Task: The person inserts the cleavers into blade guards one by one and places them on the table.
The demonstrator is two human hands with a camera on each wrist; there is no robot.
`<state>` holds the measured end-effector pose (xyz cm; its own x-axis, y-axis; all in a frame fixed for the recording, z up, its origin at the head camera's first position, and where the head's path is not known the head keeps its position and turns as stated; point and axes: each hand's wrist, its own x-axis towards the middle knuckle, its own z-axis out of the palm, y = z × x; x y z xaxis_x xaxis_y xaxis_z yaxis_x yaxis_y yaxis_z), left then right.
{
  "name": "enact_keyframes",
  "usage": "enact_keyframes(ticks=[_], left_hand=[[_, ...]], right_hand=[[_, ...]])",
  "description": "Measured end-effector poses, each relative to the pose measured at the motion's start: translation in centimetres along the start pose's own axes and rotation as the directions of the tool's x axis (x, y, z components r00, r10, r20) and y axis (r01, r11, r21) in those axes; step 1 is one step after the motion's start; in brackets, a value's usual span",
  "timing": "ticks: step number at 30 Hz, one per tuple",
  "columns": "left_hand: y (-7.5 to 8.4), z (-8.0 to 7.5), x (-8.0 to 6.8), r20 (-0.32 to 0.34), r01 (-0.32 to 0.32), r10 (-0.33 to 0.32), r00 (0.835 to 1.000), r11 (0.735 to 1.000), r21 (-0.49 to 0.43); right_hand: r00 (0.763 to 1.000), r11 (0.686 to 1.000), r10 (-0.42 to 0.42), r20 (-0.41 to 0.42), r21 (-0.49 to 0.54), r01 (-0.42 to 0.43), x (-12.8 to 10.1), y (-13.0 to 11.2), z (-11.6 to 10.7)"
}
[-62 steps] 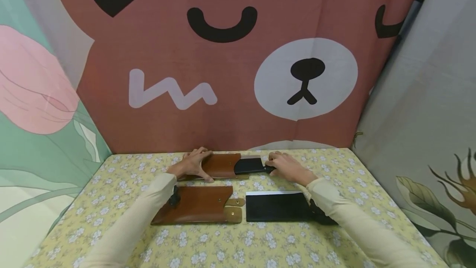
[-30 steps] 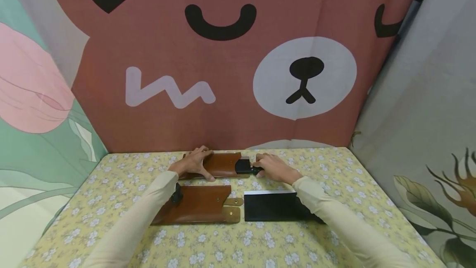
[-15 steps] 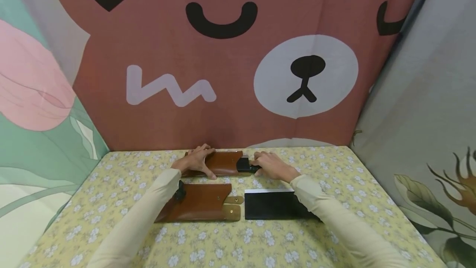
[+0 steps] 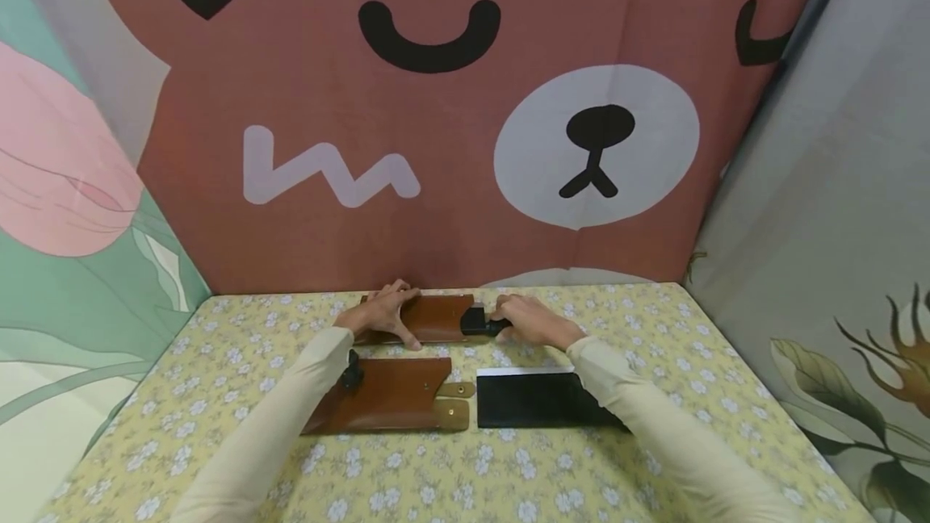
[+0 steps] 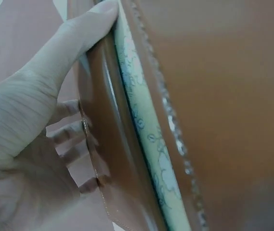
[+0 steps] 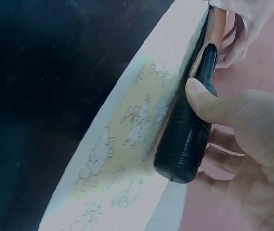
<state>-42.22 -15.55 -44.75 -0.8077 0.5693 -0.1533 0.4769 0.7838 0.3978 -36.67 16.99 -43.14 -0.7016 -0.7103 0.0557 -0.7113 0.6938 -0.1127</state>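
"What's lying lower centre?"
"A brown sheath (image 4: 392,394) and a black blade (image 4: 534,399)."
"Beyond, mid-frame?"
"The right hand (image 4: 534,321) is pinching a cleaver (image 4: 474,321) mostly inside the upper sheath (image 4: 439,317); the left hand (image 4: 380,315), fingers spread, is gripping that. Behind, an m-like squiggle (image 4: 330,166)."

The sleeved left arm (image 4: 272,418) and right arm (image 4: 676,426) reach forward, slanting inward. The left hand (image 4: 381,313) holds with its thumb (image 5: 79,38) set well apart from its fingers (image 5: 69,132), whose exact bend is hard to make out. The right hand (image 4: 534,320) grips, thumb (image 6: 206,98) opposing curled fingers (image 6: 223,159).
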Motion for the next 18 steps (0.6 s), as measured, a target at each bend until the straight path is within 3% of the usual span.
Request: enact_keyframes(ticks=[5,11,18], left_hand=[[0.0,0.2,-0.1,0.026,0.017,-0.016,1.0,0.999,-0.047],[0.0,0.2,0.1,-0.011,-0.029,0.029,1.0,0.999,-0.028],[-0.1,0.2,0.0,-0.025,-0.066,0.065,0.998,0.996,-0.059]], right_hand=[[0.998,0.996,0.039,0.038,0.079,-0.042,-0.7,0.3,-0.6],[0.999,0.999,0.024,0.039,0.046,-0.026,-0.4,0.5,-0.8],[1.0,1.0,-0.03,-0.004,0.006,0.03,1.2,-1.2,0.5]])
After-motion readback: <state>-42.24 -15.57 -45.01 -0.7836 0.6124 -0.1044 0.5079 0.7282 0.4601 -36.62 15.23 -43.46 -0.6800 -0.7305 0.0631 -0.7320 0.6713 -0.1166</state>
